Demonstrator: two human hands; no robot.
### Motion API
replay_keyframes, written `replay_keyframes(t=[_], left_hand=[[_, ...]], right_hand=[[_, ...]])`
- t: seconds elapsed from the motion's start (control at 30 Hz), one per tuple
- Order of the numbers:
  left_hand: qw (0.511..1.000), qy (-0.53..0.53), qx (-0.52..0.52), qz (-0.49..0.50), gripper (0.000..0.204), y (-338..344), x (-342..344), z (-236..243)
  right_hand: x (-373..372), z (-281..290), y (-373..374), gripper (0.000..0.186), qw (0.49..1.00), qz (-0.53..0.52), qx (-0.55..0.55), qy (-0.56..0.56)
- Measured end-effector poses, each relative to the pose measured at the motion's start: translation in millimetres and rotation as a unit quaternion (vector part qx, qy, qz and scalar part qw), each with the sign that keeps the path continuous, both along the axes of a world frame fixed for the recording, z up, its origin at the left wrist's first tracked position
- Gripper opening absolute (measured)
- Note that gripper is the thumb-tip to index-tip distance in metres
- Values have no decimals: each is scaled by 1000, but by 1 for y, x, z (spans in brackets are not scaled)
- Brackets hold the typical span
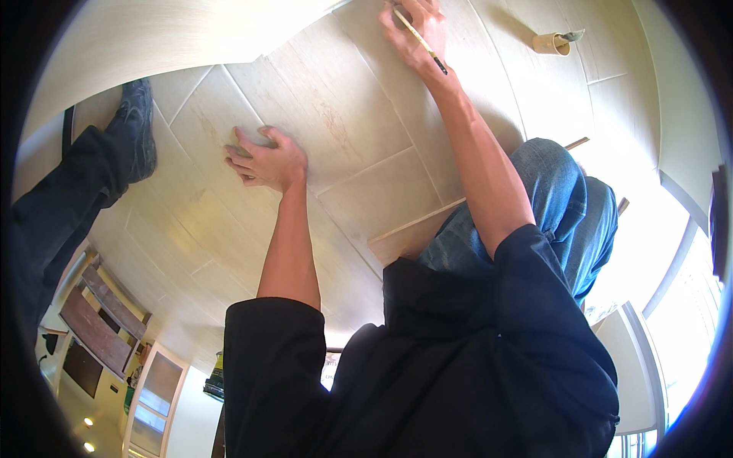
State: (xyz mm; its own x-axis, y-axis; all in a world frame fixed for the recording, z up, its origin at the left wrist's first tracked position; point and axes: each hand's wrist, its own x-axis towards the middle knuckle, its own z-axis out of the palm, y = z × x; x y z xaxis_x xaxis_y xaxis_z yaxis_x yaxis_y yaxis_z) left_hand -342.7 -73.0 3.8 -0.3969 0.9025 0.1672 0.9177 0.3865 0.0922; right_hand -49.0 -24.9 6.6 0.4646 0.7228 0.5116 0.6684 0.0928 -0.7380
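Observation:
At the top of the head view my right hand is closed around a slim, pale paintbrush-like tool with a dark end toward my wrist. Its other end is hidden by the fingers, near the floor by a pale panel. My left hand rests on the wood-look tile floor, holding nothing, its fingers apart and bent. Right of my right hand, a small tan cylindrical cup lies or leans on the floor, with a grey-tipped tool sticking out.
Another person's leg in dark trousers and a dark shoe stands on the left. A wooden board lies beside my jeans-clad knees. Wooden furniture and a glass-paned cabinet stand at the lower left; bright light enters on the right.

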Motion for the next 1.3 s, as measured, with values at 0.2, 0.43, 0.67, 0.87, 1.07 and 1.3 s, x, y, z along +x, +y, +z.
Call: replay_keyframes(t=[0.2,0.43,0.67,0.87,1.07,1.3], left_hand=[[1000,-18,-10,1,61,0,0,2],[1000,-4,6,0,60,0,0,-1],[1000,-27,-15,0,62,0,2,6],[1000,-27,-13,-2,62,0,2,5],[1000,-6,-4,3,61,0,1,1],[1000,-1,-6,4,61,0,-1,-2]], right_hand=[[2,-1,1,17,999,-35,24,-15],[3,0,-2,19,1000,-8,-23,8],[3,-4,2,17,999,-48,10,-9],[5,-5,2,16,997,-78,-5,9],[0,-2,-1,14,1000,-5,-25,12],[1,-2,0,17,1000,-12,3,4]])
